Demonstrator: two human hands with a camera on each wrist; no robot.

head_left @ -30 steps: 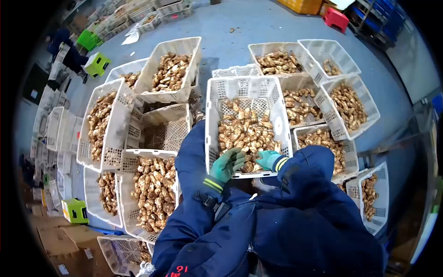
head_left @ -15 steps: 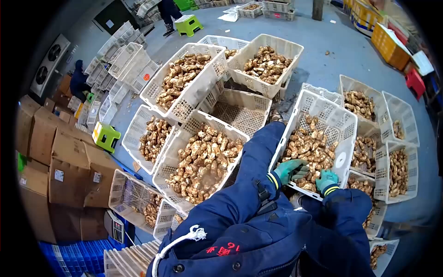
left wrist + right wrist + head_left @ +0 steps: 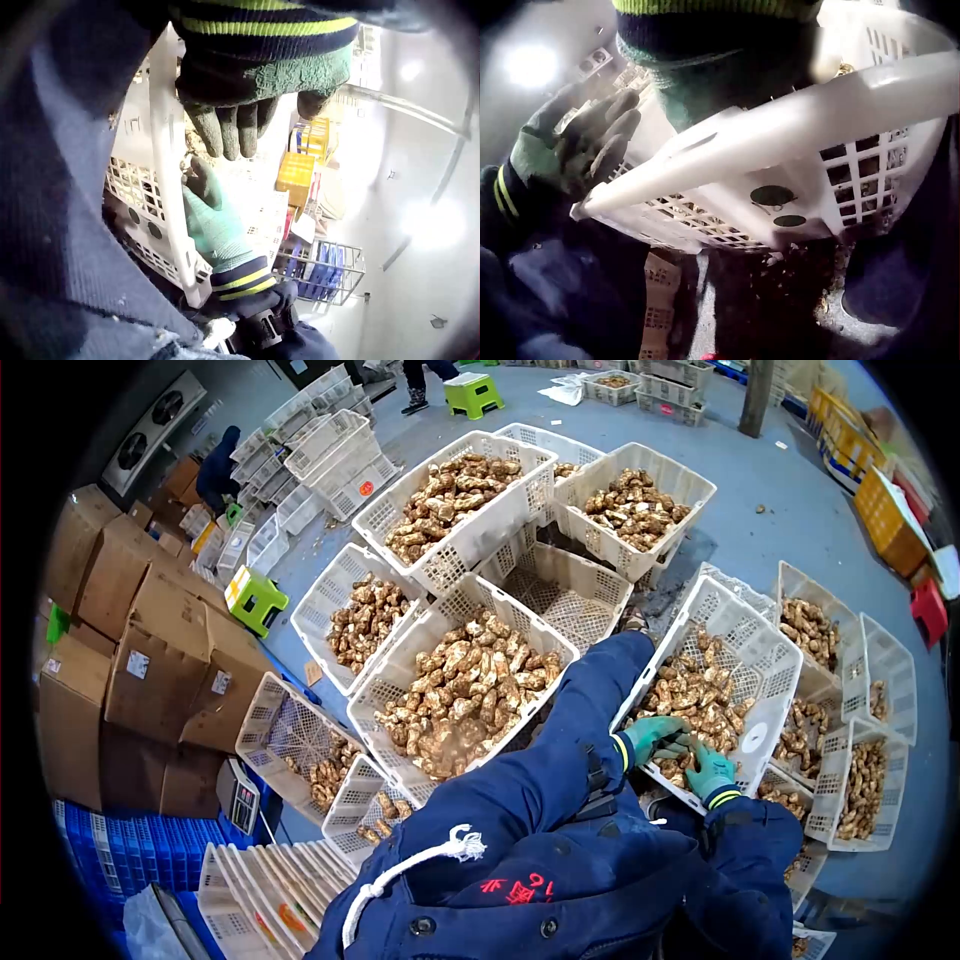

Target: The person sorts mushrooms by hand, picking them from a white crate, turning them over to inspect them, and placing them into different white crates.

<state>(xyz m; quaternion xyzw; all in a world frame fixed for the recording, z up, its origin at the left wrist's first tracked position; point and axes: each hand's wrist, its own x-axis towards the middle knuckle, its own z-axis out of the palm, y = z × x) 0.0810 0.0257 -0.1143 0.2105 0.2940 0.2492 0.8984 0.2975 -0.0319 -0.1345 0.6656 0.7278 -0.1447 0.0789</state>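
Note:
A white perforated crate (image 3: pixel 776 660) stands tilted at the person's lap, with brown-and-white mushrooms (image 3: pixel 690 690) in its near part. The left hand (image 3: pixel 655 740), in a green glove with dark fingers, is over the near left corner of the pile. In the left wrist view its fingers (image 3: pixel 244 129) hang nearly straight, with nothing seen between them. Beside it, the gloved right hand (image 3: pixel 712 772) reaches over the near rim onto the mushrooms. Its fingertips are down among them, and I cannot tell whether they grip one. The crate rim (image 3: pixel 780 142) hides those fingers in the right wrist view.
Crates of mushrooms stand close on both sides, including a full one (image 3: pixel 470 690) by the left leg. A crate with a bare bottom (image 3: pixel 560 595) lies beyond it. Cardboard boxes (image 3: pixel 160 660), a scale (image 3: pixel 240 797) and a green stool (image 3: pixel 256 600) are further left.
The head view has swung left, so the crate and hands appear further right and boxes come into view. Both hands stay over the near end of the same crate.

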